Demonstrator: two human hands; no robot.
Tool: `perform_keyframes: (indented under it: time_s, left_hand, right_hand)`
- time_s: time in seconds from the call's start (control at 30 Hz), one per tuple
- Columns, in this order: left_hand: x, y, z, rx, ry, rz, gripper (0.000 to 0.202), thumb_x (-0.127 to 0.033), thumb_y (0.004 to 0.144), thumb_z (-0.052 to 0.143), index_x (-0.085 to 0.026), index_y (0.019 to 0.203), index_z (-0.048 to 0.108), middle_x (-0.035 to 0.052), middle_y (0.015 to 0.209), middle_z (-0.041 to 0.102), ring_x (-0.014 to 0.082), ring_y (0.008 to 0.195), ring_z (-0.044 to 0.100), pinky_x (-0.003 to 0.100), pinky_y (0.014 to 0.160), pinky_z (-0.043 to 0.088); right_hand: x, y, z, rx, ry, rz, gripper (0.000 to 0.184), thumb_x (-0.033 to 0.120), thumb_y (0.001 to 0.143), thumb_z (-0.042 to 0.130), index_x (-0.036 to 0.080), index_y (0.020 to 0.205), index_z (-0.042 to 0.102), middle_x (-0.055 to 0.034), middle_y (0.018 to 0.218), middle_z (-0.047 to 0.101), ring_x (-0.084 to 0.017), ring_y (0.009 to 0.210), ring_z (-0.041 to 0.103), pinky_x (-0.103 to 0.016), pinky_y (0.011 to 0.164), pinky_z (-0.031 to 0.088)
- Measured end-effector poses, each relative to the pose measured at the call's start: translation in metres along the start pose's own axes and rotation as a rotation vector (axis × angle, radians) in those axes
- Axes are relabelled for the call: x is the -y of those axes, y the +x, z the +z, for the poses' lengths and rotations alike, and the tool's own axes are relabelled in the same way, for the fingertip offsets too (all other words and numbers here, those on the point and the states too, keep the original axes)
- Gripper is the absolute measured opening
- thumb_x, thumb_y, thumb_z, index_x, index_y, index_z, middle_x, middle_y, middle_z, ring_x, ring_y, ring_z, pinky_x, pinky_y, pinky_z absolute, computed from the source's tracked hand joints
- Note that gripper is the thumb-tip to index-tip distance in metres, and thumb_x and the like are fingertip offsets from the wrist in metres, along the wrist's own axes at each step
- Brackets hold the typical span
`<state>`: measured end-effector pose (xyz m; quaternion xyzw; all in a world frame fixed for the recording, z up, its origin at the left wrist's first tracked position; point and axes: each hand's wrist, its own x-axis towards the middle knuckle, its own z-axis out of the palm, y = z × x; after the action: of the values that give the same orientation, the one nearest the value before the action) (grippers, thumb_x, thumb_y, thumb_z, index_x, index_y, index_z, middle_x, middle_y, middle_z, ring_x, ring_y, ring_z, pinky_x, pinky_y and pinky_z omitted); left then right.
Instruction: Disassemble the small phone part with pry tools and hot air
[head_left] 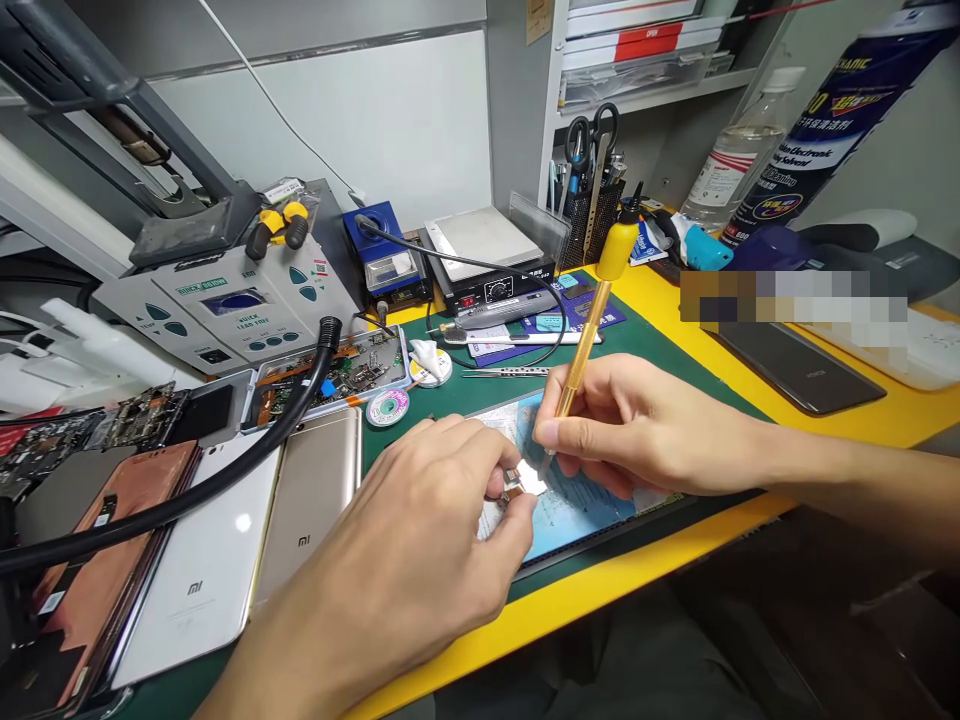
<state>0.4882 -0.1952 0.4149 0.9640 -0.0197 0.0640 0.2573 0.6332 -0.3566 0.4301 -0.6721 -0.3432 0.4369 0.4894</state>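
Observation:
My right hand (634, 425) grips a slim gold craft knife (583, 345) like a pen, its handle slanting up and its thin blade pointing down. Between the thumb and fingers of my left hand (442, 500) is a small flex-cable part (513, 480) with a brownish metallic end. The blade tip is close to a bright white piece (532, 478) beside that part; whether they touch I cannot tell. Both hands work low over a blue and white printed sheet (592, 505). My left fingers partly hide the small part.
Several phones, among them a white phone (199, 560), lie at the left under a black hose (247, 470). Behind are a hot-air station (247, 300), a tray of circuit boards (360, 365), tweezers (506, 372) and a yellow bottle (616, 250). A dark phone (802, 365) lies right.

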Motion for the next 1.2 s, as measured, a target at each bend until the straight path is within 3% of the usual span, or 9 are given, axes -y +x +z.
perform_keyframes:
  time_s: [1.2]
  left_hand:
    - [-0.0005,-0.001,-0.0005,0.009,-0.004,-0.001,0.004,-0.022,0.089,0.059,-0.023,0.092,0.061,-0.0026,0.086,0.058,0.0155,0.084,0.055,0.032,0.076,0.038]
  right_hand:
    - [-0.0019,-0.0013,-0.0004,0.032,-0.01,-0.026,0.018,0.025,0.086,0.071,0.016,0.077,0.058,0.0038,0.063,0.059,-0.005,0.039,0.049,-0.013,0.033,0.038]
